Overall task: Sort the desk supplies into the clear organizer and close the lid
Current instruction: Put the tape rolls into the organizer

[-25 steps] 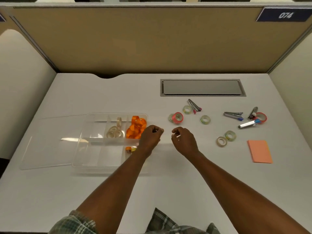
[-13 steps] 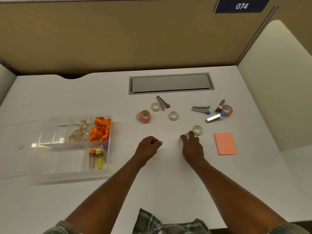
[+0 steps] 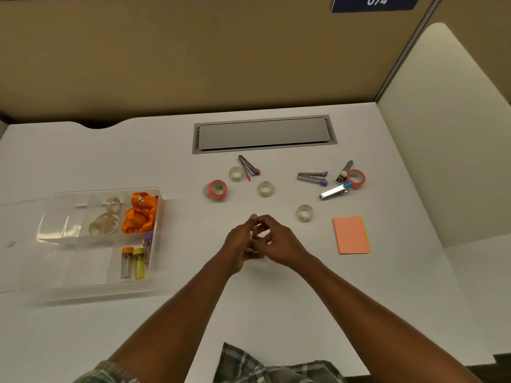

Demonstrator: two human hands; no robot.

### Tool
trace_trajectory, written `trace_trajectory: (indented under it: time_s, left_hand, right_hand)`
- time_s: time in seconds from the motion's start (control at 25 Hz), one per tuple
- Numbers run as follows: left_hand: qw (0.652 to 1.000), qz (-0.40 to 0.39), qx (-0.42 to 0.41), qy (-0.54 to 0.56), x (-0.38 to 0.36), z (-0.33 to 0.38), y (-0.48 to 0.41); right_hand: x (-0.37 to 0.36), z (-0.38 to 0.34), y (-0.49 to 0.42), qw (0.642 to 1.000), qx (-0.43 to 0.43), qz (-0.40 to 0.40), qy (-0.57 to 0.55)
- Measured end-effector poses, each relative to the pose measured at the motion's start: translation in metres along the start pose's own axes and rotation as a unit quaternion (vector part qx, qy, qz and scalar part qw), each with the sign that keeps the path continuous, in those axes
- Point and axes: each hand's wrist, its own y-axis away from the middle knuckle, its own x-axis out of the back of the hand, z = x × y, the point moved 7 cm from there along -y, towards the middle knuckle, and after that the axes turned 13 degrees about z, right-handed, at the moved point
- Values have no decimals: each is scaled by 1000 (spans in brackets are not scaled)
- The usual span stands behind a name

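Observation:
The clear organizer (image 3: 163, 217) lies at the left with its lid (image 3: 16, 217) open flat beside it. It holds clear tape rolls (image 3: 106, 221), orange ribbon (image 3: 141, 212) and small capped tubes (image 3: 135, 262). My left hand (image 3: 237, 244) and my right hand (image 3: 279, 244) meet at the desk's middle, fingers curled together round a small clear tape roll that is almost hidden between them. Loose on the desk are a clear tape roll (image 3: 304, 213), two more (image 3: 265, 188) (image 3: 236, 173), a red-edged roll (image 3: 217, 190), another red roll (image 3: 356, 178), staplers (image 3: 312, 178) (image 3: 249, 167) and a metal clip (image 3: 333, 192).
An orange sticky-note pad (image 3: 351, 234) lies right of my hands. A grey cable hatch (image 3: 264, 134) is set into the desk at the back. Tan partition walls close off the back and right sides. A plaid sleeve shows at the bottom edge.
My right hand lifted one clear tape roll off the desk and moved left to meet my left hand. The view has swung right, so the organizer sits farther left.

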Motion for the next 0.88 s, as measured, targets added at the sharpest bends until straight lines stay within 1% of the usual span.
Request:
trace_trajectory:
  time_s: [0.04, 0.08, 0.12, 0.16, 0.2, 0.24, 0.28, 0.32, 0.36, 0.4, 0.52, 0.6, 0.64, 0.68, 0.72, 0.76, 0.8, 0.84, 0.88]
  left_hand:
    - [1000, 2, -10, -6, -1, 1, -1]
    - [1000, 9, -16, -14, -2, 2, -2]
    - [999, 18, -16, -22, -1, 2, -4]
    - [999, 25, -15, -31, 0, 2, -4]
    - [999, 28, -12, -39, 2, 1, -5]
    - [998, 31, -9, -48, 4, 1, -5]
    - [998, 33, -7, -56, 7, 0, -6]
    - [998, 32, -6, -60, 10, 0, -5]
    - [998, 30, -4, -62, 14, -1, -5]
    - [998, 27, -1, -59, 18, -1, -5]
    - [999, 29, 1, -42, 35, 0, -6]
    - [999, 41, 2, -18, 49, 3, -6]
    - [999, 47, 3, 1, 57, 5, -5]
    - [998, 54, 4, 26, 66, 7, -5]
    - [997, 59, 2, 51, 76, 10, -3]
    - [995, 65, -3, 75, 87, 14, -2]
    - [993, 72, -9, 94, 100, 18, -1]
    - [991, 81, -17, 108, 114, 22, 0]
    - [988, 93, -29, 118, 132, 28, 1]
  right_hand:
    - [5, -2, -2, 999, 30, 16, 11]
    - [16, -2, -6, 997, 52, 59, 24]
    - [29, 4, -12, 989, 71, 119, 56]
    - [42, 14, -19, 974, 85, 174, 120]
    - [53, 27, -26, 955, 77, 197, 208]
    - [60, 44, -34, 937, 46, 184, 293]
    - [64, 61, -39, 920, 15, 154, 361]
    - [66, 74, -41, 906, -2, 123, 405]
    - [66, 80, -42, 897, 0, 106, 429]
    - [66, 83, -43, 894, 14, 108, 435]
    - [61, 73, -44, 904, 49, 143, 399]
    - [53, 61, -45, 932, 27, 160, 323]
    - [45, 52, -44, 952, 0, 168, 256]
    - [32, 40, -43, 971, -36, 170, 162]
    - [15, 29, -39, 981, -96, 162, 40]
    - [-7, 18, -35, 971, -168, 139, -101]
    - [-32, 3, -31, 943, -228, 107, -219]
    - [-54, -13, -27, 914, -262, 76, -301]
    - [-76, -30, -26, 896, -275, 52, -345]
